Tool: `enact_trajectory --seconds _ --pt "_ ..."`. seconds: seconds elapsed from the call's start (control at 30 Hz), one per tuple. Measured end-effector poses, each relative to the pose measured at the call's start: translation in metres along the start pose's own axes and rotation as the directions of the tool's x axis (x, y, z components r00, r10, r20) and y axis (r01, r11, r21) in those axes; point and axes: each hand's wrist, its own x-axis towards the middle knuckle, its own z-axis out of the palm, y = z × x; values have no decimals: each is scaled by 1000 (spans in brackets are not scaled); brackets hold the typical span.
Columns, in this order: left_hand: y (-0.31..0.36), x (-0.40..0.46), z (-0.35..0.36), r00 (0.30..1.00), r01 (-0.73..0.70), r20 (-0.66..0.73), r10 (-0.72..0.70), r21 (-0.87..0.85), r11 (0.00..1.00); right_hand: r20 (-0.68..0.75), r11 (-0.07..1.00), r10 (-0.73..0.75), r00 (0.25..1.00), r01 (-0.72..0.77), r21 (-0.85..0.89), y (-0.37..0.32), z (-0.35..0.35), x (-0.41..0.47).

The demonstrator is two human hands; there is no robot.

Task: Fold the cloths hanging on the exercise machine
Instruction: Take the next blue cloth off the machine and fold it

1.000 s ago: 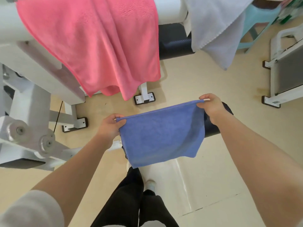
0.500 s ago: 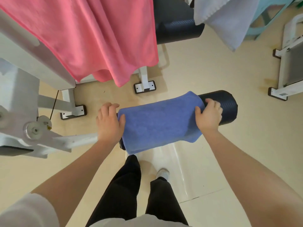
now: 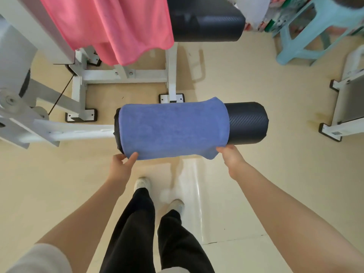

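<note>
Fingers (image 3: 132, 157) of both hands pinch blue cloth (image 3: 173, 128) corners.
Left hand (image 3: 120, 167), right hand (image 3: 232, 159) at near edge; cloth draped over black roller pad (image 3: 247, 123). Pink cloth (image 3: 118, 26) hangs behind.

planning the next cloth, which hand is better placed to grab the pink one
Left, probably. The pink cloth hangs up and left of the blue cloth, on the left hand's side; the right hand would have to cross over.
</note>
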Motion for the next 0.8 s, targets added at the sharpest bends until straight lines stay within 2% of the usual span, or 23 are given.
enact_trajectory --seconds 0.13,0.23,0.37,0.43,0.5,0.57,0.7,0.8 --pt "-2 6 9 996 68 74 -56 -168 983 58 998 -8 998 5 59 6 -6 9" --pt "-12 15 9 987 -2 152 41 -248 969 124 994 -30 992 16 109 19 -3 21" --pt "-17 28 4 965 -68 220 142 -315 947 68 988 -81 994 71 140 39 1 27" --pt "-17 29 6 942 -92 280 187 -319 943 92 987 -96 991 83 135 45 -3 27" --pt "-19 24 6 922 -62 342 181 -331 941 170 989 -120 978 102 108 48 -9 24" --pt "-23 16 3 935 -17 334 123 -303 953 230 987 -140 963 117 109 51 -17 16" --pt "-27 -14 -7 929 37 365 64 -262 964 293 976 -174 940 125 177 60 -32 1" --pt "-26 -40 -16 894 75 441 76 -315 946 268 980 -185 945 157 124 59 -36 -16"
